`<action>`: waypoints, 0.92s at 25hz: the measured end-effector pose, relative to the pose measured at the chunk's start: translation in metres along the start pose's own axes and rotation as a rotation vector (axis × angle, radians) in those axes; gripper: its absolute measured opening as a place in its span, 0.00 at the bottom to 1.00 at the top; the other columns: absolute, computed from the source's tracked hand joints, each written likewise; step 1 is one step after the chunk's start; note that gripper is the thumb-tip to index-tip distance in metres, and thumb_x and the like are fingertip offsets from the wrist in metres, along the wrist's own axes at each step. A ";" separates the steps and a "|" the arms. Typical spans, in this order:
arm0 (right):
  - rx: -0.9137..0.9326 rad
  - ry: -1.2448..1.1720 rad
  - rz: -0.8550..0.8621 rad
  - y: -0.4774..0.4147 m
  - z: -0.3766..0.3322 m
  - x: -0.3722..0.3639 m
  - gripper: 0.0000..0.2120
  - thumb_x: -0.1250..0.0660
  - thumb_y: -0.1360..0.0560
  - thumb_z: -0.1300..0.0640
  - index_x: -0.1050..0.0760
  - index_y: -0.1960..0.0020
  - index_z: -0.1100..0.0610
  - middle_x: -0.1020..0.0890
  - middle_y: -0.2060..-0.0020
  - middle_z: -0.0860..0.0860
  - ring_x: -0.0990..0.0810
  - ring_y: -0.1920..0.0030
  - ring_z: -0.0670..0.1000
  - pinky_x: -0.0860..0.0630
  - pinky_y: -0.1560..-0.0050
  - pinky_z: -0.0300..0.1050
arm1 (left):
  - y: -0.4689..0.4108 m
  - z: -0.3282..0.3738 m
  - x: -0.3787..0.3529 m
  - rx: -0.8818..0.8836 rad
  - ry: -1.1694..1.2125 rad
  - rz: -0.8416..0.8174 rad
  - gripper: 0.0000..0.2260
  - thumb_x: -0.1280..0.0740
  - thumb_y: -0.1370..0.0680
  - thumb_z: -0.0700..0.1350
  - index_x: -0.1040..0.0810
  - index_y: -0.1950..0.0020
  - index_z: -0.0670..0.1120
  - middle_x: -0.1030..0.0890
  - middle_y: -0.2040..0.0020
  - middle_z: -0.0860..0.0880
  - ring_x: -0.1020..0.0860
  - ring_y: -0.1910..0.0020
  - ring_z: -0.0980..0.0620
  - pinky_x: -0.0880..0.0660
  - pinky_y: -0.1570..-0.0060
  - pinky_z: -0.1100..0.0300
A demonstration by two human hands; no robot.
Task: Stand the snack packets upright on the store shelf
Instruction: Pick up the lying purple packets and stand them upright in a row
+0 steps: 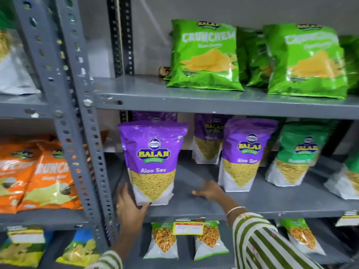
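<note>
A purple Aloo Sev packet point(153, 162) stands upright at the left end of the grey middle shelf point(204, 206). My left hand point(130, 208) grips its lower left corner and base. My right hand point(208, 191) hovers just above the shelf to the packet's right, fingers spread, holding nothing. Two more purple Aloo Sev packets point(244, 154) point(207, 138) stand upright further right, one set back. Another purple packet point(155, 116) peeks out behind the held one.
Green sev packets point(297, 154) stand at the right of the same shelf. Green Crunchem bags point(204, 55) fill the shelf above. Orange bags point(48, 175) sit in the left bay beyond the slotted upright point(85, 152). Small packets point(165, 241) and a price tag point(188, 227) lie below.
</note>
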State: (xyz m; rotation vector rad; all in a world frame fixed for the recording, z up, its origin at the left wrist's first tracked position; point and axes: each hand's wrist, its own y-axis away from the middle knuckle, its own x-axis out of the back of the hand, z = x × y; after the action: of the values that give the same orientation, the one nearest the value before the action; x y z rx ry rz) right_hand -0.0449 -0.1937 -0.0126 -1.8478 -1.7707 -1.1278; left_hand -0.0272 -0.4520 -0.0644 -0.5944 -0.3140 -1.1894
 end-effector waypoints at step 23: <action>0.386 -0.784 -0.024 -0.031 0.121 0.082 0.48 0.19 0.62 0.39 0.28 0.46 0.54 0.18 0.49 0.56 0.20 0.47 0.55 0.19 0.48 0.46 | 0.020 0.160 -0.164 0.195 0.145 -0.434 0.43 0.30 0.57 0.56 0.28 0.44 0.42 0.21 0.49 0.46 0.22 0.44 0.45 0.28 0.54 0.61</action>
State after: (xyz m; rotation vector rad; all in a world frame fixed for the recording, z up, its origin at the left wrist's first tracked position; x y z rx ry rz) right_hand -0.0453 -0.0461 -0.0366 -2.1541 -2.1869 0.0054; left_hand -0.0540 -0.2270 -0.0269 -0.2722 -0.4444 -1.5881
